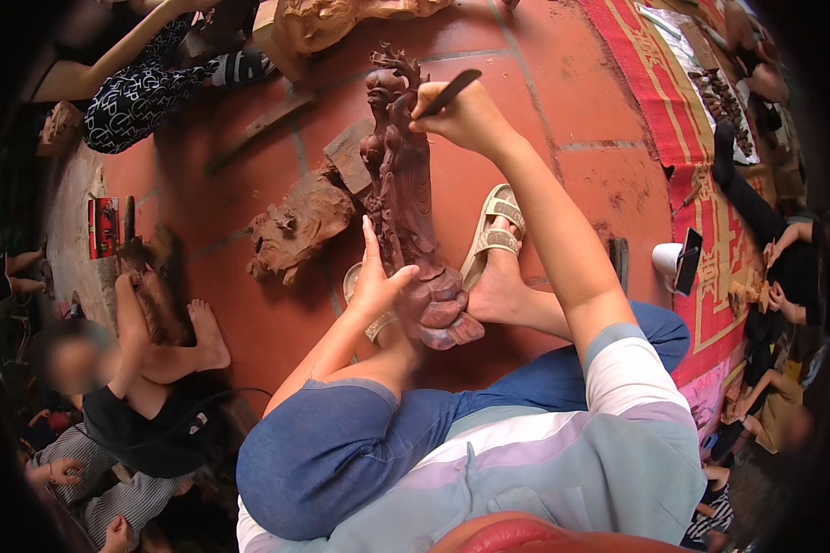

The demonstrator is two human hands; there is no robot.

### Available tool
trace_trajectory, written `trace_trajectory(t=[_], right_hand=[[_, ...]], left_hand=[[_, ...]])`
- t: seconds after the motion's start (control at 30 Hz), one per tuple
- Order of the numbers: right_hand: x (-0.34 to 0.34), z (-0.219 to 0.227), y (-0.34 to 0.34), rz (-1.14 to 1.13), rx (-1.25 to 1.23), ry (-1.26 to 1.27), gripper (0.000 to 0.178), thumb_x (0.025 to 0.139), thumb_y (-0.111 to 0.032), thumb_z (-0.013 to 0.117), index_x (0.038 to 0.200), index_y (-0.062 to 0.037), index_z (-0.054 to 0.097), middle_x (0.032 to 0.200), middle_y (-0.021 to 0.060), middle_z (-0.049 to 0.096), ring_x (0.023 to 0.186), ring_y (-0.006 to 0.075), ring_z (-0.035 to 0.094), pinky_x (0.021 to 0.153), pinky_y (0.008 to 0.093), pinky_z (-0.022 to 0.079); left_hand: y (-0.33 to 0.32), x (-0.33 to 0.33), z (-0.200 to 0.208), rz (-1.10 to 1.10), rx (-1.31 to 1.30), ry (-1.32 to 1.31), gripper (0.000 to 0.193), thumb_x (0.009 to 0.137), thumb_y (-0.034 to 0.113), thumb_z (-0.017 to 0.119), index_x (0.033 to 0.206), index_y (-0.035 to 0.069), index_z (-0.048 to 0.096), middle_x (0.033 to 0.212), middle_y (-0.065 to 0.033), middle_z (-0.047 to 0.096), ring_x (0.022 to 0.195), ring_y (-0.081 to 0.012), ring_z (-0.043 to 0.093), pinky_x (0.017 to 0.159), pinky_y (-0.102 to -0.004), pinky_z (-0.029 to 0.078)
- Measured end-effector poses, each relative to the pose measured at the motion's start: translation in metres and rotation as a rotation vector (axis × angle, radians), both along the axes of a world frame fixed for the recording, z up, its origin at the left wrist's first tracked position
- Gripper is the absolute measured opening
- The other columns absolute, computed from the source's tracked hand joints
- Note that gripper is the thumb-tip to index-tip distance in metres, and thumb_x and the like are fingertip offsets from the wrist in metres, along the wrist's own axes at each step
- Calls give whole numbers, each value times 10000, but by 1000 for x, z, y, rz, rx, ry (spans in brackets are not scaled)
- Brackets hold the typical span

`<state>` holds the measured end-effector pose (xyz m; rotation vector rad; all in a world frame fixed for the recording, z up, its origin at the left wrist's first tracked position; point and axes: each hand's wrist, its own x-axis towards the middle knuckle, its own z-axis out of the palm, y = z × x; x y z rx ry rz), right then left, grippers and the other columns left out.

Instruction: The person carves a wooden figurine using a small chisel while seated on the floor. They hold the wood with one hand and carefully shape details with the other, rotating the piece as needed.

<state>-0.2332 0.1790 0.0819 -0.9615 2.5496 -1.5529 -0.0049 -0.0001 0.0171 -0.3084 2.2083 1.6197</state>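
A tall reddish-brown wood carving [411,207] rises between my sandalled feet, its rounded base nearest me and its branching top farthest away. Against the lower left side of it rests my left hand [378,284], fingers stretched and thumb spread toward the front; the other fingers are partly hidden. My right hand [470,120] is closed around a dark, flat, blade-like tool [451,92] near the carving's upper right side. The tool's working tip is hidden by the hand and the carving.
Left of the carving lie a rough wood lump [300,226] and a squared block [350,157] on the red tiles [581,203]. A white cup [666,258] and a phone [688,262] stand on the right beside a red patterned mat [650,83]. Other people sit at both sides.
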Motion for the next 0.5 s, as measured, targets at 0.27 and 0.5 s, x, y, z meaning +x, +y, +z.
trace_trajectory(t=[0.27, 0.5], right_hand=[[6, -9, 4, 68, 29, 10, 165, 685, -75, 774, 746, -55, 622, 723, 78, 663, 687, 217, 658, 620, 317, 505], [4, 2, -2, -92, 23, 44, 149, 691, -63, 766, 734, -44, 625, 739, 82, 684, 664, 200, 660, 606, 314, 508]], left_hand=[[-1, 7, -13, -32, -142, 57, 1182, 800, 274, 767, 1505, 211, -179, 1515, -294, 234, 1351, -362, 370, 1053, -401, 363], [0, 7, -9, -50, -177, 42, 1179, 800, 279, 762, 1505, 203, -179, 1517, -293, 227, 1359, -358, 361, 1060, -404, 360]])
